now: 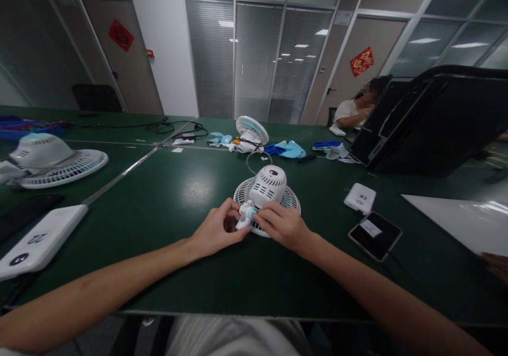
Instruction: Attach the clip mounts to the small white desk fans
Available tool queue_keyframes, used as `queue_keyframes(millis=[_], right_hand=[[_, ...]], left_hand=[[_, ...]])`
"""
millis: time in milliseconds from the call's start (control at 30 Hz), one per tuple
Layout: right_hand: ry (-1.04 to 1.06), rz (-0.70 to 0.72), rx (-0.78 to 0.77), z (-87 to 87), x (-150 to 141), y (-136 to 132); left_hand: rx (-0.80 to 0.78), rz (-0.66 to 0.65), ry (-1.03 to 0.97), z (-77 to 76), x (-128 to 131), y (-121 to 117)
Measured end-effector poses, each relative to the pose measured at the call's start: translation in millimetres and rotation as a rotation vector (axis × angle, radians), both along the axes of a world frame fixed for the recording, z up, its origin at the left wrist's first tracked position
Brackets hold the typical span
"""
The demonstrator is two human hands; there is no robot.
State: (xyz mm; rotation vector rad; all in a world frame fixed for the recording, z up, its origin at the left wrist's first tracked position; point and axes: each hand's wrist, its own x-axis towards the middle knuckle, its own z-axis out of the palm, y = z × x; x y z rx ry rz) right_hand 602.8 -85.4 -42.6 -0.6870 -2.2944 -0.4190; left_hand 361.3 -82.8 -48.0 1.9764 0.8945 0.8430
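A small white fan lies grille-down on the green table, motor housing up. At its near side sticks out a white clip mount with a light blue knob. My left hand curls its fingers round that mount from the left. My right hand pinches the blue knob from the right, resting against the fan's grille. A thin cable loops behind the fan.
Another white fan lies at the left, a third with blue parts at the back. White power bank near left; white box and phone at right. A black monitor stands right; a person sits behind it.
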Motion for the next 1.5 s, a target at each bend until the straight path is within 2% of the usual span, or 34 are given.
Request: queue_keyframes(millis=[100,233,333,467,600,767,967,1067,1267,1400,1500], right_hand=[[0.006,0.002,-0.014,-1.1,1,-1],[-0.011,0.072,-0.061,-1.5,9,0],[-0.053,0.101,-0.026,-1.3,13,3],[0.015,0.107,0.003,-0.6,9,4],[0.066,0.061,-0.015,0.2,1,1],[0.032,-0.014,0.010,2.2,-4,-2],[0.004,0.057,-0.049,-1.8,6,1],[-0.052,0.082,-0.019,-3.9,13,4],[0.030,0.050,-0.009,1.1,4,1],[0.019,-0.013,-0.013,3.1,-3,-2],[0.013,-0.005,-0.026,1.1,1,-1]], left_hand=[[-0.012,0.006,-0.006,0.6,0,0],[-0.016,0.010,-0.015,1.1,1,0],[0.003,0.026,-0.008,0.9,1,0],[0.018,0.027,0.003,1.5,0,-1],[0.029,0.021,0.014,2.7,0,-2],[0.038,0.025,0.013,3.1,1,-2],[0.024,0.029,0.000,2.0,1,-1],[0.016,0.019,0.002,2.1,0,-1],[0.035,0.008,0.018,2.8,0,-1],[0.056,0.018,0.025,1.2,1,0],[0.052,0.018,0.025,0.8,0,0]])
